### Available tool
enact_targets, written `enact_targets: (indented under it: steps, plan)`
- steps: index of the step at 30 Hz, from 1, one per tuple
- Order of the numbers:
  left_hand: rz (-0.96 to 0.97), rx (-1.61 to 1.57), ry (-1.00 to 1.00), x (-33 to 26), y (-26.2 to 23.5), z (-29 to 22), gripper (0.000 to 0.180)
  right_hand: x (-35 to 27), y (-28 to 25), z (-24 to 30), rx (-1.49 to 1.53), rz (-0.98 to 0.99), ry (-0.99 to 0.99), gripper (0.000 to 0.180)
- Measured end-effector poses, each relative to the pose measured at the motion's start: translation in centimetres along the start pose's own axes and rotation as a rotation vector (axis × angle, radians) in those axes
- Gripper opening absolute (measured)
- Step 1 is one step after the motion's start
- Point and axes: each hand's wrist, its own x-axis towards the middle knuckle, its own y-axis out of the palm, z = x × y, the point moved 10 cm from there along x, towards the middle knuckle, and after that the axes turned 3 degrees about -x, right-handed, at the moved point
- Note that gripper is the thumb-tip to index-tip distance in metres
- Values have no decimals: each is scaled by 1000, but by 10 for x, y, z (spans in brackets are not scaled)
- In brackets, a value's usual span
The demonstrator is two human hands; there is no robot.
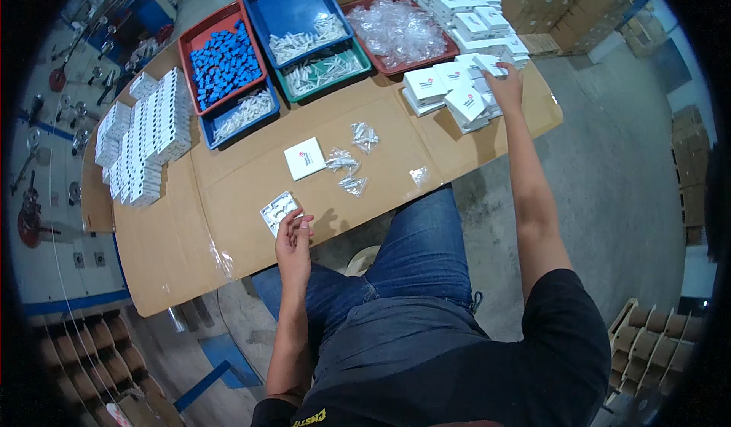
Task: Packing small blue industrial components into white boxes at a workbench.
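My right hand [505,90] is stretched out to the far right, its fingers closed on the edge of a white square plate [489,65] in a stack. More printed white square plates [466,101] lie piled beside it. At the near edge of the table my left hand [293,240] is half curled with its fingers apart, beside a white plastic piece with a recessed inside [279,208]; whether the fingertips touch it I cannot tell. Beyond it lies a single white square plate [304,158], with small clear bags of white parts [343,160] to its right.
The cardboard-covered table [251,176] carries a red tray of blue pieces [226,65], blue trays [293,8] and a green tray [324,73] of white plugs, and a red tray of clear bags [396,31]. White blocks [156,130] stand stacked at left. Cardboard boxes [571,1] stand behind.
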Motion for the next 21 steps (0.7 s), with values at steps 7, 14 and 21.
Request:
enact_targets:
  steps: [7, 14, 21]
  plan:
    - [-235, 378, 66, -13, -58, -5, 47, 17, 19, 23, -131, -20, -152, 45]
    - [-405, 963, 314, 4, -71, -45, 78, -151, 52, 272, 506, 474, -552, 34]
    - [-50, 797, 306, 22, -73, -22, 76, -304, 139, 389, 194, 845, -970, 61]
